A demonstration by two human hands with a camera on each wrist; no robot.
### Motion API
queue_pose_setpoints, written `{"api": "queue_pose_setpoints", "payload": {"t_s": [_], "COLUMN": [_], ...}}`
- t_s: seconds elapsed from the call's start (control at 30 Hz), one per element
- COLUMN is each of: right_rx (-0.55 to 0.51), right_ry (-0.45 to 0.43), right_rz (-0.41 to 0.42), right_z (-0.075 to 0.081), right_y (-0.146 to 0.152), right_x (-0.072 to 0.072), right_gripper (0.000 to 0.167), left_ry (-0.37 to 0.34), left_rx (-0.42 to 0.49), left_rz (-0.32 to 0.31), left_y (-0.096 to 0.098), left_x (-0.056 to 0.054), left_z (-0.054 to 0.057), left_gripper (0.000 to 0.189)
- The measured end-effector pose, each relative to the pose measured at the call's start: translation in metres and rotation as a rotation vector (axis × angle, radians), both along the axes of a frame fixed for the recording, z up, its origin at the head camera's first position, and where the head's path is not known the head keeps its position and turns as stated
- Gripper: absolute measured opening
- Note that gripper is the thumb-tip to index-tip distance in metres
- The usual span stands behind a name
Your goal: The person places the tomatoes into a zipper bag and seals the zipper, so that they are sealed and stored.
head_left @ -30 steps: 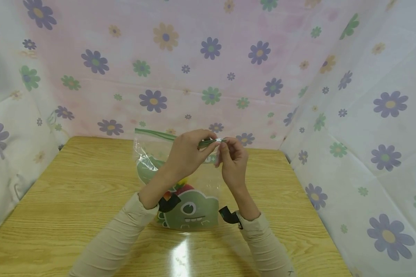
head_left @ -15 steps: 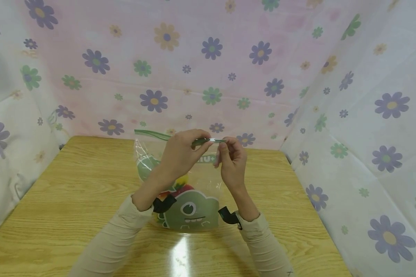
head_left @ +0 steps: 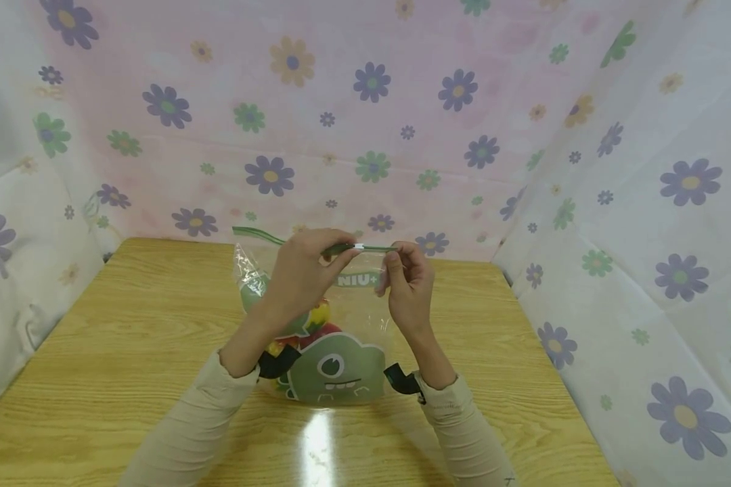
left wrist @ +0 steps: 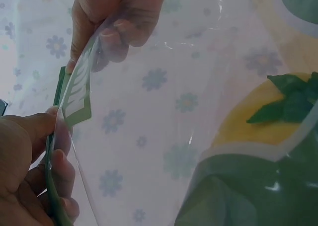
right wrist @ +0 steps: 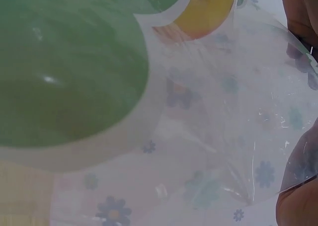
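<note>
A clear zip bag [head_left: 341, 368] with a green one-eyed monster print stands on the table, its green zip strip [head_left: 378, 249] along the top. My left hand [head_left: 301, 274] pinches the strip between thumb and fingers, right at the white slider [head_left: 359, 247]. The strip's right end is pinched by my right hand [head_left: 411, 287]. Between the two hands the strip runs straight. Inside the bag lie a yellow fruit-like thing [head_left: 319, 313] with green leaves and a red one [head_left: 324, 333], partly hidden behind the print and my left arm.
The wood-grain table [head_left: 493, 406] reaches back to a flowered cloth wall [head_left: 371, 135], with more of the cloth at both sides. Black wrist mounts [head_left: 402, 379] sit at both cuffs. The strip's free left end [head_left: 250, 231] sticks out past my left hand.
My left hand has slid left along the strip, and the white slider has moved left with it. More of the printed lettering shows between the hands. My right hand stays in place.
</note>
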State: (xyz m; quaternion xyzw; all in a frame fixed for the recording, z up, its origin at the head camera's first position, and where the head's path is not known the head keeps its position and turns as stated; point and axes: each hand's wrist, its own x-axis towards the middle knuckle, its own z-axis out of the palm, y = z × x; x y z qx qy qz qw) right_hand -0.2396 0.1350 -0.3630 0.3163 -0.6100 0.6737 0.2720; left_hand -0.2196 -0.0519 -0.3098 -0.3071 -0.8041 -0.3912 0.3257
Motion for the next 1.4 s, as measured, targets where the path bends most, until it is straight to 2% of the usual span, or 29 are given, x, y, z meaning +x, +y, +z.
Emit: {"api": "queue_pose_setpoints", "payload": {"t_s": [0.27,0.5,0.7,0.97,1.23,1.4], "right_rx": [-0.005,-0.004,-0.007,0.017,0.02,0.021], "right_ry": [-0.02,0.018,0.036,0.017,0.026,0.041], "right_rz": [-0.008,0.014,0.025,-0.006,-0.01,-0.028], "right_z": [0.001,0.003,0.006,0.007,0.007,0.007], "right_y": [0.0,0.001,0.001,0.003,0.004,0.005], "right_x": [0.002,0.0,-0.001,0.002,0.002,0.001], "right_gripper": [0.012,0.014,0.015,0.025,0.027,0.03], "left_ry": [0.024,0.014,0.048,0.041,0.05,0.095], "left_rx": [0.009,0.035,0.051,0.057,0.062,0.052], "left_rz": [0.038,0.054,0.06,0.078,0.109,0.125], "left_y": [-0.008,-0.019,-0.028,-0.039,-0.053,-0.062], "left_x": [0.003,0.008,0.011,0.015,0.02,0.02], "left_z": [-0.004,-0.003,-0.004,-0.006,-0.007,-0.008], "left_gripper": [0.014,0.014,0.012,0.013,0.017,0.017]}}
